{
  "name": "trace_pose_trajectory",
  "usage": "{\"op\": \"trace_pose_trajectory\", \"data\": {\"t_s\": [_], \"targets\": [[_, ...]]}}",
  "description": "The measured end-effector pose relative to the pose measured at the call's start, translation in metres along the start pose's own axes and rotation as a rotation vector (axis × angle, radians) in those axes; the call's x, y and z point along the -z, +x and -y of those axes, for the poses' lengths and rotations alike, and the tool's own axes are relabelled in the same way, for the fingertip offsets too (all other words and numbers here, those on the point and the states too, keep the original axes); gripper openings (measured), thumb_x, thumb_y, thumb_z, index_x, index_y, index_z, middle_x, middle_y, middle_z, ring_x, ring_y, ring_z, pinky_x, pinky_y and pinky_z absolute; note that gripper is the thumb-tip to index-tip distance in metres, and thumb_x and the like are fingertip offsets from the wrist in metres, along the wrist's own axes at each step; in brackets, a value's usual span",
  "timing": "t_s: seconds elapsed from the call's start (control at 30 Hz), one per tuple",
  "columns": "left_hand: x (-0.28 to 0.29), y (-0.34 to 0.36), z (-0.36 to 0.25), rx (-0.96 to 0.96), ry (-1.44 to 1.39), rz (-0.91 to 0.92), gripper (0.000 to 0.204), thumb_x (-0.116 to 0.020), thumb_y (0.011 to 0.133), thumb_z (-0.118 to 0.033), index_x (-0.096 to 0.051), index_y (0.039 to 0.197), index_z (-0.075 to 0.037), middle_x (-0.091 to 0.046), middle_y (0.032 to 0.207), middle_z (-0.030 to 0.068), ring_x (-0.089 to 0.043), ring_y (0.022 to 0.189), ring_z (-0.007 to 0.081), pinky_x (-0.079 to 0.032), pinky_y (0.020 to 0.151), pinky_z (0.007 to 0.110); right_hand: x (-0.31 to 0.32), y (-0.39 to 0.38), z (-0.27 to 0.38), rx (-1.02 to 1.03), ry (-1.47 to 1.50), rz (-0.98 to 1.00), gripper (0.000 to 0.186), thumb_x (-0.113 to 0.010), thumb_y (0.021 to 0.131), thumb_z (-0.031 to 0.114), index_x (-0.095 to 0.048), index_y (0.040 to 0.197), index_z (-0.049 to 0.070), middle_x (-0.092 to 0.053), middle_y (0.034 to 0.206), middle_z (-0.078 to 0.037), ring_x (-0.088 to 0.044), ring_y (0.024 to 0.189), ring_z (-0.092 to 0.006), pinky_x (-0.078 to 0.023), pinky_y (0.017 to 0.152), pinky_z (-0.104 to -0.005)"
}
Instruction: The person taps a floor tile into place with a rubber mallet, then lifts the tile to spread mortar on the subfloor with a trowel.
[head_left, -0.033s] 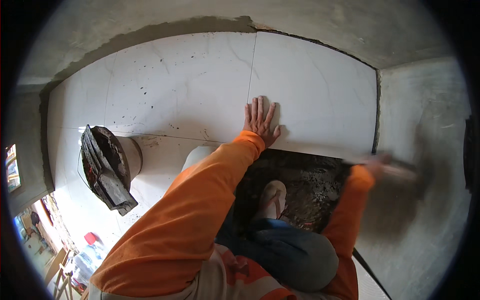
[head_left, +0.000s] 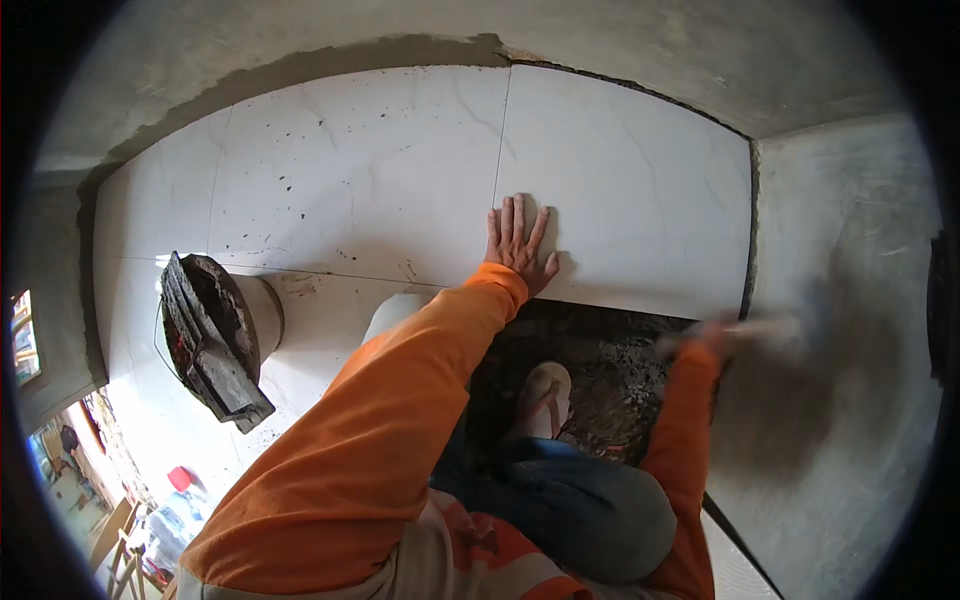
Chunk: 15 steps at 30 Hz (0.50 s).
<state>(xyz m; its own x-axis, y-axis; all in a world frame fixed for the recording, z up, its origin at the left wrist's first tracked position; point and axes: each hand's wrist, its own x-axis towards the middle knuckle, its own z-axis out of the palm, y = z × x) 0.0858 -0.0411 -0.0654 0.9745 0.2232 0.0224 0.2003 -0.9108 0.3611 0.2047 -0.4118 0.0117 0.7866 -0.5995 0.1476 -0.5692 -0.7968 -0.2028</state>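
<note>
My left hand [head_left: 520,242] lies flat, fingers spread, on the white marbled tiles [head_left: 625,160] across a seam. My right hand [head_left: 708,336], smeared by motion, is closed around a blurred tool [head_left: 760,328] with a pale handle, at the near right corner of the tiled surface beside the grey wall [head_left: 860,190]. Below the tile edge is a dark, rough, untiled bed [head_left: 630,380], with my sandalled foot [head_left: 545,395] on it. To my left a bucket [head_left: 262,310] stands on the tiles with a mortar-crusted flat tool [head_left: 205,345] across its mouth.
Grey plastered walls border the tiles along the top and both sides, with a dark gap at their foot. At the lower left are a clear plastic bottle [head_left: 170,525], a small red object [head_left: 181,478] and some wooden pieces [head_left: 120,550] beside a bright opening.
My right hand and the blurred tool have moved leftward, away from the right wall. My left hand stays in place on the tile.
</note>
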Motion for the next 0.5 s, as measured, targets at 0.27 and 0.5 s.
{"op": "trace_pose_trajectory", "data": {"t_s": [0.27,0.5], "targets": [[0.008,0.008,-0.001,0.027,0.036,0.155,0.08,-0.046,0.086,-0.051,-0.018,0.153,-0.016,-0.006,0.157,0.0244,-0.004,0.146,0.0407,-0.005,0.116,0.056,-0.018,-0.014,0.02,-0.025,0.489,0.259,0.033,-0.063,0.091,0.03,-0.066,0.088,-0.003,-0.068,0.085,-0.017,-0.065,0.078,-0.0261,-0.052,0.074,-0.037],[0.025,0.062,0.019,-0.007,0.134,0.175,0.081,-0.045,0.087,-0.055,-0.016,0.154,-0.019,-0.007,0.158,0.0203,-0.004,0.146,0.0378,-0.003,0.118,0.052,-0.017,-0.002,0.083,0.04,0.815,0.289,0.03,-0.059,0.09,0.03,-0.065,0.1,0.003,-0.068,0.087,-0.017,-0.066,0.08,-0.0346,-0.052,0.073,-0.0413]]}}
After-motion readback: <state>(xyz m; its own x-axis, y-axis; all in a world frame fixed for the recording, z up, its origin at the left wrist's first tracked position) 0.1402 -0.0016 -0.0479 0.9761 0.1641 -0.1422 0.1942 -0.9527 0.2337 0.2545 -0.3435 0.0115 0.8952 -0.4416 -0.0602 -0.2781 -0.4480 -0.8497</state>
